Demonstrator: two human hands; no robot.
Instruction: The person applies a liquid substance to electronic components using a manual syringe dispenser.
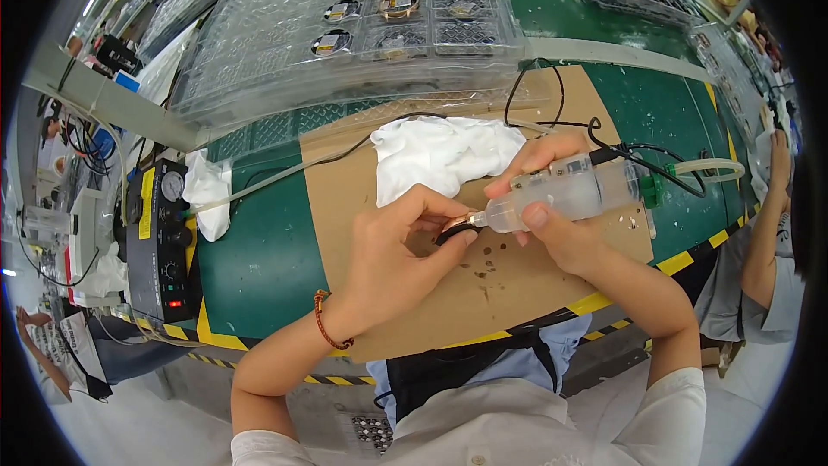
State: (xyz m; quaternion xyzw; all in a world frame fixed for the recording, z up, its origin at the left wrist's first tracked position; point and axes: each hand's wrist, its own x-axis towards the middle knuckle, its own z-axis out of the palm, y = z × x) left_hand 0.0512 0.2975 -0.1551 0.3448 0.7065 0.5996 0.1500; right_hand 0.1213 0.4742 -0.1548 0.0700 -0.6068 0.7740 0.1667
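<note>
Between the thumb and fingers of my left hand [392, 246] is a small round watch case [460, 226], dark with a gold-coloured rim, tilted on edge and partly covered by the fingers. My right hand [556, 229] grips a translucent dispensing syringe [561, 194] lying nearly sideways. The syringe's narrow tip meets the rim of the case, or comes very close to it; I cannot tell which. A hose and a black cable run from its back end. Beneath both hands lies a brown cardboard sheet [354, 207] with dark spots, and a crumpled white cloth [440, 151] rests just beyond them.
Stacked clear plastic trays [345, 78] with several round watch parts stand at the back. At left sits a black dispenser controller [159, 242] with a gauge, beside another white cloth [207, 194]. Striped tape [681, 261] marks the green table's edge. Other people are at both sides.
</note>
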